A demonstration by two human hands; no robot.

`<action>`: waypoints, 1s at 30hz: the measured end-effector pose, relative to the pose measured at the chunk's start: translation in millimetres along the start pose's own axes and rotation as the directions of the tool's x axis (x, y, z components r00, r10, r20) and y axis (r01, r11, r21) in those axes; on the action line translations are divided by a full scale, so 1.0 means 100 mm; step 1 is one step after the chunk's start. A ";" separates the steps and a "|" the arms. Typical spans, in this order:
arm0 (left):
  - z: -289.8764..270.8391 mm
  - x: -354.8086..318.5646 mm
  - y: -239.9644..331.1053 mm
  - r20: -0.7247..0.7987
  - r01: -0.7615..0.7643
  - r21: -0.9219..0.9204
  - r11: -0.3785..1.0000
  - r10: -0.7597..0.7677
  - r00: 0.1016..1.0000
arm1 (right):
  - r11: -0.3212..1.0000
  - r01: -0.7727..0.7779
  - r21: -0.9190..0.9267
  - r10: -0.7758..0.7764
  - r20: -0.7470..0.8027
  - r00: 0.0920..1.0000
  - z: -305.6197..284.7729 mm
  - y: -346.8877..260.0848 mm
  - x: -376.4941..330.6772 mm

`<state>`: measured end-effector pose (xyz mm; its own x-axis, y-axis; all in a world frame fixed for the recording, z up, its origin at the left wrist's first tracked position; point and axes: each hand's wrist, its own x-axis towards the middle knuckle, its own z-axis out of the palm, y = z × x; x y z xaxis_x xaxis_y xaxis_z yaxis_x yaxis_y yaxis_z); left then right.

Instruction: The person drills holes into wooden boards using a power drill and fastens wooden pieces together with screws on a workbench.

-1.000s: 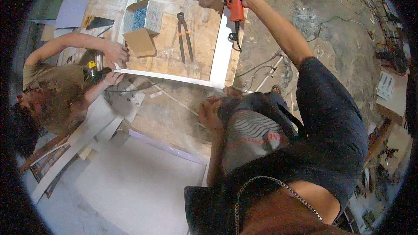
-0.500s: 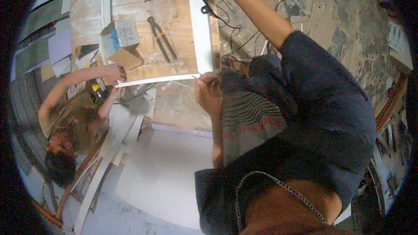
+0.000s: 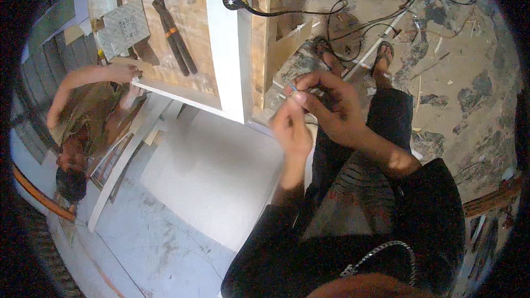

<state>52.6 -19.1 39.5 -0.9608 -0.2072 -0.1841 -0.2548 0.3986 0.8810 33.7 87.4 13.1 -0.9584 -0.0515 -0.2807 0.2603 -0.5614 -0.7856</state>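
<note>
- Small blue piece (image 3: 292, 86) sits mid-frame between fingertips; too covered to tell its pointing or long axis.
- Right hand (image 3: 343, 111) pinches it; left hand (image 3: 292, 128) meets it with fingertips, its grip unclear.
- Box (image 3: 122, 28), upper left: inside hidden from view.
- White board (image 3: 225, 49) ends left of the hands; floor (image 3: 441, 105) spreads rightward, black cord (image 3: 265, 15) crossing its upper part.
</note>
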 end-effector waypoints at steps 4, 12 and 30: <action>-0.33 0.51 0.23 -0.107 -0.364 0.423 0.830 0.444 0.889 | 0.853 0.218 -0.474 -0.160 0.159 0.974 0.00 -0.08 0.38; -0.52 1.17 -0.03 0.262 -0.427 0.568 0.703 0.337 0.904 | 0.810 0.283 -0.513 -0.199 0.214 0.956 0.24 0.53 0.67; -0.62 1.21 -0.13 0.329 -0.500 0.523 0.691 0.378 0.866 | 0.831 0.353 -0.431 -0.312 0.166 0.935 0.34 0.70 0.67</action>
<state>-53.7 -104.7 32.5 -0.9638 0.2649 0.0299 0.2471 0.8458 0.4729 -15.9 16.7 -42.4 -0.9972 -0.0097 0.0739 -0.0720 -0.1287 -0.9891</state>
